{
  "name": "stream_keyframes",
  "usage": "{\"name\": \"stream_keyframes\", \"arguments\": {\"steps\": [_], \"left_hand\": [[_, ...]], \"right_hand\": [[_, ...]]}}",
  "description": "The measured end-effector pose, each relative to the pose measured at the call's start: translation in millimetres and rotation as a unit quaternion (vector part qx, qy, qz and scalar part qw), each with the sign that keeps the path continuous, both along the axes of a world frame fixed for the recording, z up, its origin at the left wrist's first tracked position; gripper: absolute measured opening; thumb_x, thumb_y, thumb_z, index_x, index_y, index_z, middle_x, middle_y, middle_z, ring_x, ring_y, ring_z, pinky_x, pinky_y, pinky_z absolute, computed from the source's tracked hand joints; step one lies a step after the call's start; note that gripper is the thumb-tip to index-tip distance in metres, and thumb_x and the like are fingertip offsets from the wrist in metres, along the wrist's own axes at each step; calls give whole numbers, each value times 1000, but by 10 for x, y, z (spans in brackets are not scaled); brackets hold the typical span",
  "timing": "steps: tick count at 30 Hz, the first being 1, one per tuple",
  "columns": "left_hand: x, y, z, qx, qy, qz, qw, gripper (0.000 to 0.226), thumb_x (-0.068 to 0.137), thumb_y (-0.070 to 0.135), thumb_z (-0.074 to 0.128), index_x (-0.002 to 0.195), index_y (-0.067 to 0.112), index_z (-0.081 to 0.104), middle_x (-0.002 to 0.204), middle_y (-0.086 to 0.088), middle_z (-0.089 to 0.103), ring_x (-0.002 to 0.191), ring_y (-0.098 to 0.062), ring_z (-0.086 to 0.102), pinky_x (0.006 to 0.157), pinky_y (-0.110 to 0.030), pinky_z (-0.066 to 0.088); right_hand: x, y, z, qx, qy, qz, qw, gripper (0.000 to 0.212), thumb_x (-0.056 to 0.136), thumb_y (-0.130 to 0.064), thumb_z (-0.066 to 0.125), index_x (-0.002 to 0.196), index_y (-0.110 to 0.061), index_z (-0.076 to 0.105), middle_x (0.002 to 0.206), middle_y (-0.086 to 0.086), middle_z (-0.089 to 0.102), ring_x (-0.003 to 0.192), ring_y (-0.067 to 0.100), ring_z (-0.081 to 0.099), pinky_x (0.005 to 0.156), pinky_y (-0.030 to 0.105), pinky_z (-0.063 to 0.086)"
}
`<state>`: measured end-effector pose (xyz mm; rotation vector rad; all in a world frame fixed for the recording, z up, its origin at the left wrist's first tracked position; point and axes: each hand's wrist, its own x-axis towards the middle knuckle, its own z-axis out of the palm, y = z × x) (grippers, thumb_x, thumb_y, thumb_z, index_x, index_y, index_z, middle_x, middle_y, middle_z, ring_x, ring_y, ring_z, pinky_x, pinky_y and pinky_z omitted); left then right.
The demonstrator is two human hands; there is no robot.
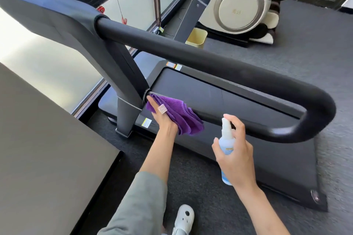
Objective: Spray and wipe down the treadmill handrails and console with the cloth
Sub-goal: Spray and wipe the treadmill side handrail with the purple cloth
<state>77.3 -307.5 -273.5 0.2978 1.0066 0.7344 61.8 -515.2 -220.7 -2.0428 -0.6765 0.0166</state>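
Head view: the left hand (162,118) sits at centre frame with a purple cloth (177,114) bunched against the lower rail (229,120) of the looped handrail (210,63), right where that rail meets the upright post (129,86). The fingers lie fairly straight over the cloth, pressing it to the bar rather than clutching it, with the thumb side hidden beneath the folds; that flat hold suits a wiping stroke along the tube, since it spreads the fabric over more of the rail. The cloth drapes down and to the right of the hand, so part of it hangs free below the bar.

The right hand (235,150), lower centre right, grips a small spray bottle (226,145) upright, fingers wrapped round its body and the forefinger raised over the nozzle top, which points toward the lower rail just right of the cloth. Holding it there looks meant to wet the stretch of bar the cloth would meet next, so spraying and wiping can alternate without setting anything down.

The handrail's upper bar runs from upper left to the bend at right. The console (47,17) fills the upper left, well apart from both hands; I judge it not yet the part in hand. The belt deck (248,158) lies below, and a white shoe (184,217) shows at the bottom edge. A yellow bin (196,38) stands near the top centre.
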Motion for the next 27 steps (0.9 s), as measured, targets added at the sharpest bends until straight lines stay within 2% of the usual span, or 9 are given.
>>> {"name": "stream_keyframes", "arguments": {"steps": [1,5,8,10,13,16,19,23,27], "left_hand": [[20,-3,-16,-13,-7,-2,1000,69,80,64,62,129,17,51,127,-7,61,109,-28,63,99,-48,49],[65,-203,-37,-7,21,-16,1000,59,73,58,75,114,20,55,118,-9,67,102,-30,67,95,-51,51],[33,-503,1,-24,6,-92,995,93,53,75,73,124,19,53,116,-9,67,102,-31,66,94,-54,51],[-12,-564,48,-32,-12,-115,993,101,45,78,69,124,16,55,117,-11,67,103,-31,66,93,-54,51],[-72,-344,53,-5,13,-81,997,82,61,68,70,124,17,57,119,-10,66,103,-27,66,96,-49,51],[-140,17,38,-7,38,-30,999,63,77,60,68,122,17,57,113,-6,67,96,-24,67,93,-46,53],[-141,131,87,-25,64,-4,998,64,78,61,67,119,14,55,103,-2,65,97,-26,66,93,-48,53],[-46,-117,146,-23,15,-18,999,61,83,61,61,128,23,46,121,-4,61,110,-27,63,101,-50,47],[31,-266,97,-28,9,-35,999,71,81,61,63,138,27,37,127,-1,57,112,-25,60,102,-51,45]], "right_hand": [[8,1,-8,2,-1,-2,1000,71,83,1,71,132,-41,41,104,-27,58,86,1,57,70,8,44],[44,28,-40,-1,5,-13,1000,71,82,2,71,132,-39,42,107,-15,61,87,-2,56,71,1,40],[46,50,-49,-3,6,-8,1000,70,83,1,71,133,-38,41,105,-12,60,86,-5,57,69,0,40],[44,80,-32,1,5,6,1000,70,84,-1,71,134,-38,41,111,-8,62,87,-2,57,70,2,42],[68,151,10,11,-3,11,1000,69,83,1,71,134,-36,41,114,-1,65,83,4,53,71,12,43],[96,214,40,21,-6,11,1000,68,83,2,70,133,-35,42,110,-7,61,80,2,51,71,14,42],[121,260,29,21,-11,4,1000,67,83,1,69,133,-34,41,103,-17,57,77,-1,54,69,15,45],[152,303,-16,4,-3,-12,1000,65,84,0,68,133,-35,40,87,-25,51,66,9,49,65,32,50],[197,280,-63,-14,6,-38,999,65,85,-1,66,132,-36,40,81,-24,50,66,16,52,64,37,51]]}}
